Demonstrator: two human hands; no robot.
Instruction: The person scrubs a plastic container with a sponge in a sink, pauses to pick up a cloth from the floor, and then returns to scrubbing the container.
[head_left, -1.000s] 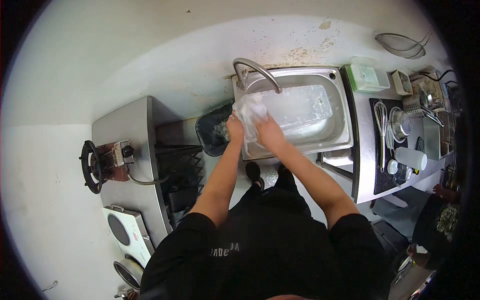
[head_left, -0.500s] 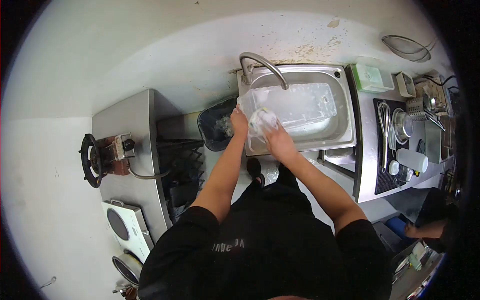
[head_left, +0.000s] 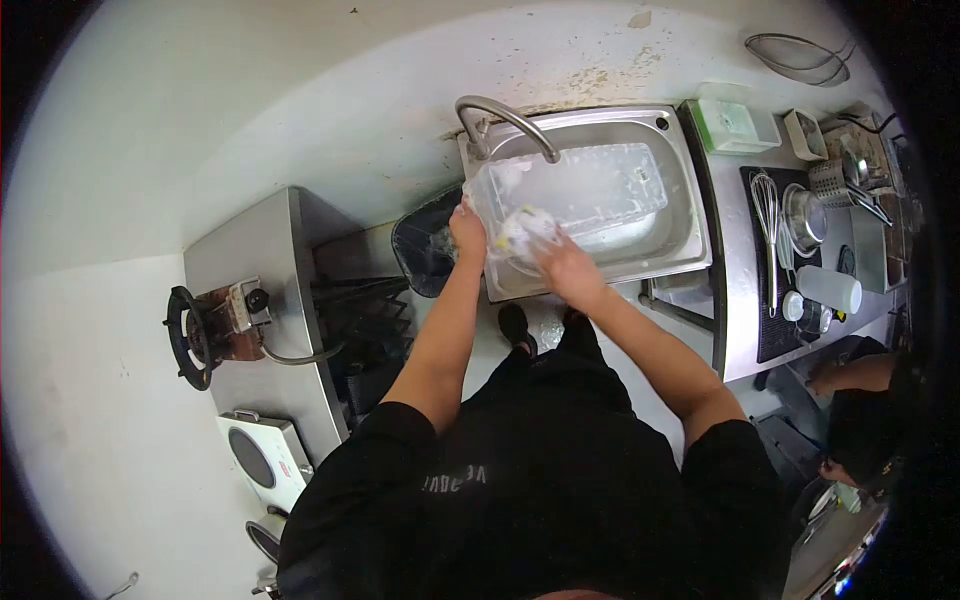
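A long translucent plastic container (head_left: 600, 185), streaked with suds, lies tilted in the steel sink (head_left: 690, 235). My left hand (head_left: 467, 233) grips its near left rim, with the fingertips partly hidden behind the wall. In my right hand (head_left: 570, 272) is a soapy sponge (head_left: 527, 232), white with foam and showing yellow patches. It is pressed against the container's left end, close to my left hand. The fingers of the right hand are slightly blurred. Above the container curves the faucet (head_left: 510, 115); no running water can be made out.
A black bin (head_left: 410, 255) stands left of the sink. On the right counter are a whisk (head_left: 768, 235), steel bowls (head_left: 803, 218), a white bottle (head_left: 830, 288) and a green-white box (head_left: 735, 125). A gas burner (head_left: 190, 335) is at left. Another person's arm (head_left: 855, 375) shows at lower right.
My right hand and the sponge have shifted slightly over the container's left end. My left hand keeps its hold. The view has tilted a little, and the other person at right has moved nearer.
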